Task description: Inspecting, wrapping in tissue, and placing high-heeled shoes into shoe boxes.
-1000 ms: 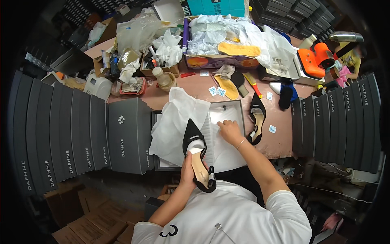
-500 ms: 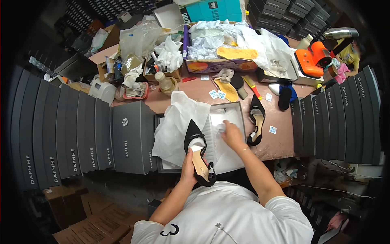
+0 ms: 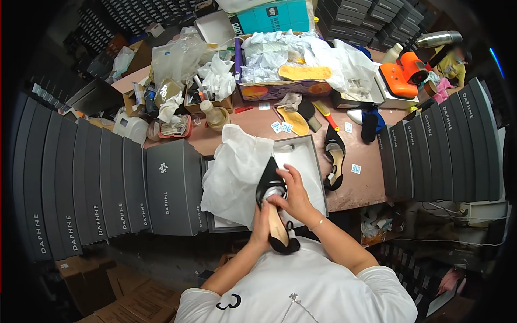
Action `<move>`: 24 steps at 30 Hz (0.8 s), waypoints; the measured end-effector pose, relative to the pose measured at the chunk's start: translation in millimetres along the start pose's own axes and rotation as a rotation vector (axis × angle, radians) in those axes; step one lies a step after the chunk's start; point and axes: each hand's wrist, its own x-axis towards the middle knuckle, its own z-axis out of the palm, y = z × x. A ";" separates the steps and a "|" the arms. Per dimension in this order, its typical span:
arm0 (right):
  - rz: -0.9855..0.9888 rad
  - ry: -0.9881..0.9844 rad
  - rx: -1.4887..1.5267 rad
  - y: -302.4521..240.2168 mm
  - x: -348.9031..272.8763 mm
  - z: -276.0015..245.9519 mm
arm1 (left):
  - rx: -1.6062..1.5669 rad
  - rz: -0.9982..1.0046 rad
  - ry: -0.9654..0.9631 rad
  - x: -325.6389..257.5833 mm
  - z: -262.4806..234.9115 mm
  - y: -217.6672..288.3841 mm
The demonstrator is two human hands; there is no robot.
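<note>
A black pointed slingback shoe (image 3: 277, 230) with a beige insole is held toe-away in front of my chest. My left hand (image 3: 260, 224) grips it along its left side. My right hand (image 3: 297, 201) is on the front part, thumb at the opening by the white stuffing and fingers along the right of the toe. Beneath and beyond the shoe lies an open grey shoebox (image 3: 319, 175), with white tissue paper (image 3: 234, 175) spread over its left part. The matching black shoe (image 3: 335, 157) rests on the table to the right of the box.
Grey shoeboxes stand in rows at left (image 3: 172, 188) and right (image 3: 455, 151). Farther back are a paper-filled carton (image 3: 285, 92), an orange device (image 3: 399, 81), a bottle (image 3: 214, 114), a yellow insole (image 3: 294, 121) and a red-and-yellow brush (image 3: 326, 114). Another person is at the far right.
My right hand has come from over the open box to the shoe and now grips its front. The shoe has shifted slightly right in my left hand.
</note>
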 end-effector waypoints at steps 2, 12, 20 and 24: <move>0.090 -0.151 0.110 15.5 -6.1 3.8 | -0.043 -0.038 -0.045 -6.9 9.7 -4.0; 0.138 -0.204 0.207 44.9 -1.9 -35.1 | 1.423 1.117 -0.390 17.9 11.8 39.0; 0.039 -0.301 -0.903 188.2 -0.5 -142.8 | 0.734 0.273 -0.370 55.8 61.1 70.7; -0.067 -0.507 -0.753 241.0 -2.2 -121.1 | 0.272 0.187 -0.361 69.1 71.0 50.4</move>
